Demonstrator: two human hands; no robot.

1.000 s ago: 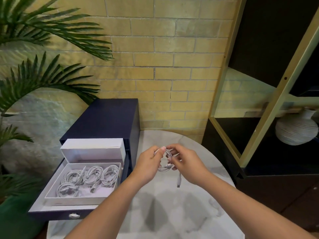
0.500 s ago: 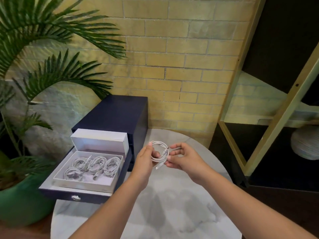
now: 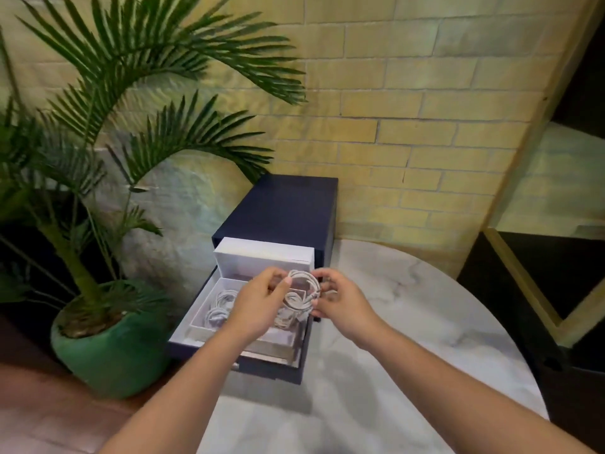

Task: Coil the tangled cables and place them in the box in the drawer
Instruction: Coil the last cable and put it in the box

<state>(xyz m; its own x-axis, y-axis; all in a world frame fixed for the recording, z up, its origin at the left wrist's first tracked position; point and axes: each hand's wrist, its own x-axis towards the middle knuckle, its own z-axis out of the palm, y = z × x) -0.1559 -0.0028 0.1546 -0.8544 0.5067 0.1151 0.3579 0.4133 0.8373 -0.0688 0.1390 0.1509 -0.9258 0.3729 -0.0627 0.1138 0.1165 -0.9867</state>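
A coiled white cable (image 3: 302, 291) hangs between both hands above the right part of the open white box (image 3: 209, 301). My left hand (image 3: 258, 306) pinches the coil's left side and my right hand (image 3: 340, 306) pinches its right side. The box sits in the pulled-out dark blue drawer (image 3: 271, 371), its lid (image 3: 263, 257) standing up at the back. Several coiled white cables (image 3: 221, 306) lie in the box, partly hidden by my left hand.
The dark blue drawer cabinet (image 3: 288, 208) stands on the round white marble table (image 3: 376, 371) against a yellow brick wall. A palm in a green pot (image 3: 111, 352) stands to the left. A dark shelf unit with a gold frame (image 3: 537, 290) is at the right.
Both hands carried the coiled cable left from over the table to above the open box. The view swung left and down.
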